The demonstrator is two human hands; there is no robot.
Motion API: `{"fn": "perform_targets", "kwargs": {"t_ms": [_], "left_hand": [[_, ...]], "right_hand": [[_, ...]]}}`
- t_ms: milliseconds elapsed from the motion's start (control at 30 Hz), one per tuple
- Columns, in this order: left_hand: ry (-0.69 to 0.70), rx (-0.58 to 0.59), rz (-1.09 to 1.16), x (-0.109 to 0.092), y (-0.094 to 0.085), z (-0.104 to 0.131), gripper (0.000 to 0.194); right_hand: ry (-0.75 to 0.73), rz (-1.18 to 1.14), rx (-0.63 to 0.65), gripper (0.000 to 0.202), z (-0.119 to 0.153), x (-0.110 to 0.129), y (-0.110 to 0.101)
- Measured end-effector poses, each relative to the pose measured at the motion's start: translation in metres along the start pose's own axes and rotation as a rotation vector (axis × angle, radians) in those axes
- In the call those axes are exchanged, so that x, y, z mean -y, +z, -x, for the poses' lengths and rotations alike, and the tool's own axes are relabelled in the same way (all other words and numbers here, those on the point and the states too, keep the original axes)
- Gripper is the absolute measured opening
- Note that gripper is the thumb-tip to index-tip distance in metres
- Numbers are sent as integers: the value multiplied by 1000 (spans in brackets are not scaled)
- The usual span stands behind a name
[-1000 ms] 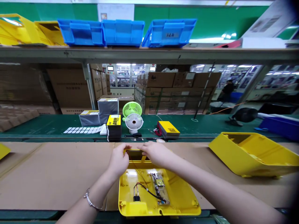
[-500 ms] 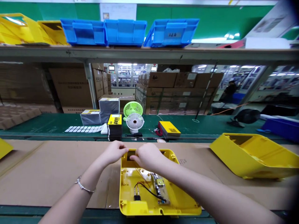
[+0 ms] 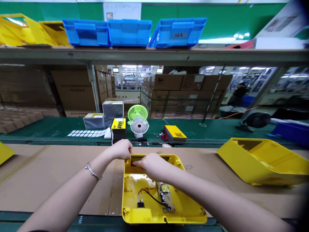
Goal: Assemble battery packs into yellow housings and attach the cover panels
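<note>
A yellow plastic housing (image 3: 137, 215) sits open side up in front of me. Inside it are a circuit board (image 3: 165, 195) and a black socket (image 3: 140, 204) with black and red wires. My left hand (image 3: 122, 149) is closed with its bent fingers on the rim at the far left corner. My right hand (image 3: 154, 166) reaches over the housing to the far inner wall. One of its digits points left against a dark strip (image 3: 135, 158) there, while the other fingers are curled. Whatever they may hold is hidden.
Another yellow housing (image 3: 263, 162) lies at right on the cardboard (image 3: 60, 180). Behind stand a white fan (image 3: 139, 125), a green fan (image 3: 137, 112), stacked yellow cards (image 3: 175, 133) and boxes (image 3: 118, 127). Blue bins (image 3: 129, 33) line the shelf overhead.
My left hand has turned, its fingers now bent down over the rim. My right hand has shifted slightly, its digit now against the dark strip. A thin wire seen below it before no longer shows.
</note>
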State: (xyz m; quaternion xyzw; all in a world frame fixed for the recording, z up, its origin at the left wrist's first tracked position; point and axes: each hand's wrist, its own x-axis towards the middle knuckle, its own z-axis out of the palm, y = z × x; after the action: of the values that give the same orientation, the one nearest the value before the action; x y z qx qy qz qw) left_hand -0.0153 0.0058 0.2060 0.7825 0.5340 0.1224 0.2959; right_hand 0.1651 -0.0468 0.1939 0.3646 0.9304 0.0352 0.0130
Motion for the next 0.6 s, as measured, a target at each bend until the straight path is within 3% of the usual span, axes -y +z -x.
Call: {"fn": "perform_targets", "kwargs": {"t_ms": [233,600], "left_hand": [[24,126,94,9,-2,-2,13],[44,114,61,14,2,-6,20]], "right_hand": [[153,-163,-28,27,39,-25,-22],[228,-335,-182,24,63,-44,-18]]}}
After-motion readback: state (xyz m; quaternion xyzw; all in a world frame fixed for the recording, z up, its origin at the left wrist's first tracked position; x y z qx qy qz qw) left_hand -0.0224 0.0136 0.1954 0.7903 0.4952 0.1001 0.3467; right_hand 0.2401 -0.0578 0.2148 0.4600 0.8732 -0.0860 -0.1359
